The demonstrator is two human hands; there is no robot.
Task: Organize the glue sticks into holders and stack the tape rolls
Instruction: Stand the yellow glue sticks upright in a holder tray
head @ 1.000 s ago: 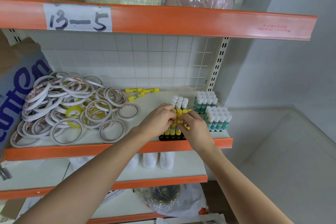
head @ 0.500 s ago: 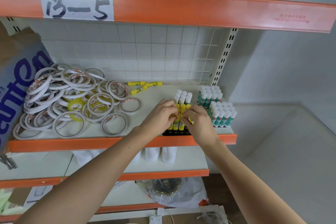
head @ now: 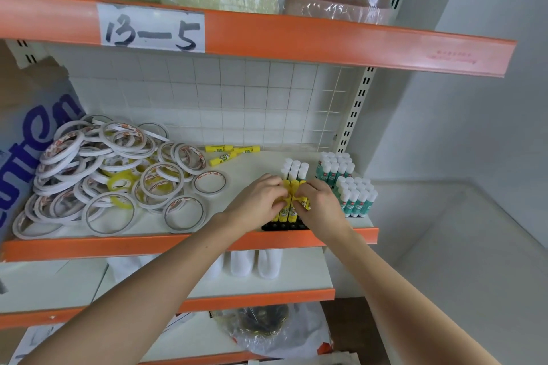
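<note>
Both hands at the front of the middle shelf [head: 189,241], fingers curled around yellow glue sticks [head: 289,210] standing in a black holder [head: 283,227] at the shelf's lip: left hand [head: 258,201] pinching the sticks from the left, right hand [head: 318,204] pinching them from the right, the two grips nearly touching over the caps. Behind them, white-capped sticks [head: 295,167] upright in the same block; just to the right, two packs of green sticks [head: 345,184], upright and full. Three loose yellow sticks [head: 229,152] lying flat at the back of the shelf, well apart from the holder. To the left, a loose heap of tape rolls [head: 109,175], overlapping, unstacked, with one yellow roll [head: 118,185] among the white. Likely light, stiff plastic tubes, smooth and a bit slippery; best taken mid-barrel or just under the cap with thumb and fingertip, kept upright, pushed straight down into a socket without tipping neighbours. Holder probably light too, and close to the edge, so prone to sliding or tilting under sideways push. Rolls likely thin, light and rigid enough to lift by the rim; flat and aligned for stacking, as narrow rings probably slide off one another easily.
</note>
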